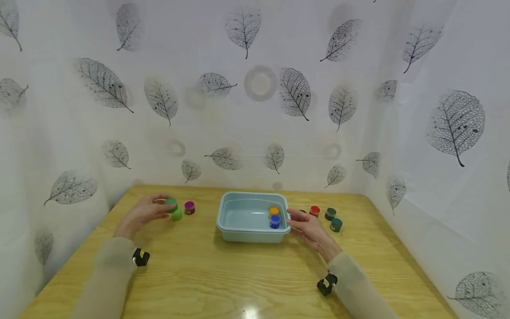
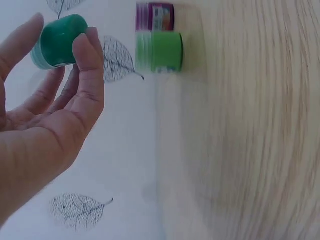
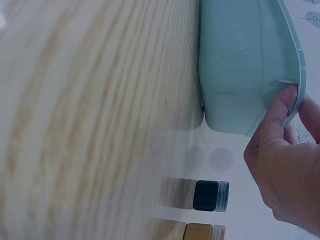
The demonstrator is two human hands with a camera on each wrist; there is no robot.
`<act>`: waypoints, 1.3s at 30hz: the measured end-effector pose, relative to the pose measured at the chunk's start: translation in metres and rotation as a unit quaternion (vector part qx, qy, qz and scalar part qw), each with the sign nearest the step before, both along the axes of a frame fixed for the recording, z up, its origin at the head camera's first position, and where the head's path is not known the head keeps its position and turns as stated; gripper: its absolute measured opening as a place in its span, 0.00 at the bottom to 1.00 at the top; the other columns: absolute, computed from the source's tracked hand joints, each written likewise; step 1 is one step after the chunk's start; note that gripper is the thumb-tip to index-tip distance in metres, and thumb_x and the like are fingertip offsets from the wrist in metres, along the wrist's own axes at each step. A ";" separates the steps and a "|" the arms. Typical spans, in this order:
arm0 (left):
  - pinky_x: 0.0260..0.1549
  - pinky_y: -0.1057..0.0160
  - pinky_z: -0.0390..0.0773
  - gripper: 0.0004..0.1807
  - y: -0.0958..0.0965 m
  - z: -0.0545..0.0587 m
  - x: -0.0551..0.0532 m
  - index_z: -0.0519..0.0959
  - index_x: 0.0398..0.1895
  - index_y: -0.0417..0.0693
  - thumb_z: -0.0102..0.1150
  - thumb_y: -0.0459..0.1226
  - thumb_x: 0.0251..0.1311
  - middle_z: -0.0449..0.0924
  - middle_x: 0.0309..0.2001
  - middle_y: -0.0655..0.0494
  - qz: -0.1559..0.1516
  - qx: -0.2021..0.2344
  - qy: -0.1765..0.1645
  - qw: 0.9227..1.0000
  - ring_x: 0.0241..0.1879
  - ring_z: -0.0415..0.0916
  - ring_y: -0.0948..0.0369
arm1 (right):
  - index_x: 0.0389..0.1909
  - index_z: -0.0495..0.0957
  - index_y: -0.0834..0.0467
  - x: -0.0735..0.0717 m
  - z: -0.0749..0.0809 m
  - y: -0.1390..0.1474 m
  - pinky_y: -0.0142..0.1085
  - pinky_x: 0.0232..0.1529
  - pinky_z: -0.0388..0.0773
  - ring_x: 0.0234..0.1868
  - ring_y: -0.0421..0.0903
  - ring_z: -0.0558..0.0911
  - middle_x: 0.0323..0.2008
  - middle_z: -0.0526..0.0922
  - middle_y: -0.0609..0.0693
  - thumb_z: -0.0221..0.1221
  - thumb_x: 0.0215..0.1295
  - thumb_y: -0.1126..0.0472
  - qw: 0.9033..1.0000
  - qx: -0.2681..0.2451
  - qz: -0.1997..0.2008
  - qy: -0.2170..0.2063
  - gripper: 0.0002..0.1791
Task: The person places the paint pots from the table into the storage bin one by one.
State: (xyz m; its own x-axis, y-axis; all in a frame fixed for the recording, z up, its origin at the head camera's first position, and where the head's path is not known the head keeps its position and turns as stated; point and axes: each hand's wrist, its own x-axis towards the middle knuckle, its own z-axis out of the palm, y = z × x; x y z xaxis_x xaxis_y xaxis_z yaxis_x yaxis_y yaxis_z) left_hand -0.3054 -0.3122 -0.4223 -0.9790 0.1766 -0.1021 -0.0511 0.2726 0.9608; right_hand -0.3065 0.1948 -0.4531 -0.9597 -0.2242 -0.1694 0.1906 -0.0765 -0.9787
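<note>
My left hand (image 1: 145, 213) holds a green paint jar (image 2: 62, 41) between thumb and fingers, raised and tilted in the left wrist view. Just below it, a light green jar (image 1: 176, 215) stands on the table, with a purple jar (image 1: 190, 208) close by. At the middle of the table is a pale blue plastic basin (image 1: 252, 236). Inside, toward its right end, are a yellow-orange jar (image 1: 274, 211) and a blue jar (image 1: 275, 221). My right hand (image 3: 285, 160) grips the basin's right rim, fingers under the lip and thumb on the other side.
Right of the basin stand a red jar (image 1: 314, 211) and two dark green jars, one farther back (image 1: 330, 214) and one nearer (image 1: 336, 225). A black jar (image 3: 206, 195) is partly hidden behind the right hand in the head view. A leaf-printed curtain (image 1: 255, 128) surrounds the wooden table (image 1: 199, 274).
</note>
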 end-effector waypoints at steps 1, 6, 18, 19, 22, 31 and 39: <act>0.55 0.58 0.80 0.35 0.004 0.001 0.000 0.59 0.68 0.32 0.60 0.44 0.67 0.68 0.59 0.42 0.002 0.001 0.003 1.000 0.45 0.80 0.65 | 0.70 0.65 0.64 0.000 0.000 0.000 0.38 0.52 0.82 0.52 0.46 0.81 0.61 0.72 0.63 0.59 0.67 0.68 1.000 0.000 -0.001 -0.001 0.30; 0.61 0.50 0.74 0.38 0.024 0.002 -0.002 0.60 0.70 0.35 0.58 0.51 0.66 0.74 0.56 0.51 0.037 -0.003 0.006 0.999 0.49 0.78 0.62 | 0.70 0.65 0.64 0.000 0.000 -0.001 0.39 0.54 0.81 0.52 0.46 0.81 0.61 0.72 0.61 0.59 0.67 0.68 1.000 0.002 -0.001 -0.002 0.30; 0.45 0.58 0.82 0.37 0.078 -0.004 -0.009 0.64 0.64 0.35 0.62 0.52 0.63 0.72 0.55 0.42 0.114 -0.015 0.052 0.992 0.45 0.79 0.54 | 0.70 0.65 0.63 0.000 -0.001 0.001 0.36 0.50 0.82 0.51 0.46 0.81 0.62 0.70 0.63 0.59 0.68 0.68 1.000 0.005 -0.006 -0.002 0.30; 0.44 0.59 0.82 0.38 0.082 -0.005 -0.010 0.64 0.63 0.35 0.63 0.52 0.62 0.71 0.54 0.42 0.117 -0.005 0.055 0.992 0.44 0.78 0.57 | 0.70 0.65 0.63 0.000 -0.001 0.001 0.36 0.50 0.82 0.51 0.46 0.81 0.62 0.70 0.63 0.59 0.68 0.68 1.000 0.003 -0.006 -0.002 0.30; 0.43 0.63 0.82 0.38 0.094 -0.007 -0.011 0.65 0.62 0.34 0.64 0.52 0.60 0.72 0.52 0.44 0.124 0.020 0.064 0.990 0.41 0.77 0.61 | 0.70 0.65 0.63 0.001 -0.001 0.001 0.35 0.50 0.82 0.51 0.45 0.81 0.62 0.71 0.63 0.59 0.67 0.68 1.000 0.001 -0.005 -0.004 0.30; 0.41 0.66 0.77 0.30 0.123 -0.010 -0.012 0.73 0.58 0.42 0.66 0.52 0.59 0.78 0.50 0.48 0.150 0.009 0.091 0.984 0.45 0.74 0.61 | 0.70 0.64 0.64 0.003 0.002 -0.001 0.37 0.52 0.82 0.52 0.46 0.81 0.58 0.75 0.60 0.57 0.68 0.70 1.000 -0.005 -0.002 0.002 0.30; 0.49 0.62 0.78 0.26 0.144 -0.008 -0.014 0.79 0.55 0.47 0.70 0.49 0.56 0.81 0.49 0.50 0.126 0.022 0.137 0.982 0.48 0.76 0.59 | 0.70 0.64 0.64 0.003 0.002 0.000 0.37 0.51 0.82 0.50 0.45 0.81 0.58 0.75 0.60 0.57 0.68 0.70 1.000 -0.004 0.000 0.002 0.30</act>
State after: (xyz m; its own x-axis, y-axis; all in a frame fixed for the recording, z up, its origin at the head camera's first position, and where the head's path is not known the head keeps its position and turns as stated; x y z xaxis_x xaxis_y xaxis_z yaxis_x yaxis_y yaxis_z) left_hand -0.3199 -0.1680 -0.4304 -0.9819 -0.0768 0.1732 0.1502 0.2416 0.9587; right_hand -0.3035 0.1943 -0.4513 -0.9606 -0.2248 -0.1634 0.1862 -0.0837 -0.9789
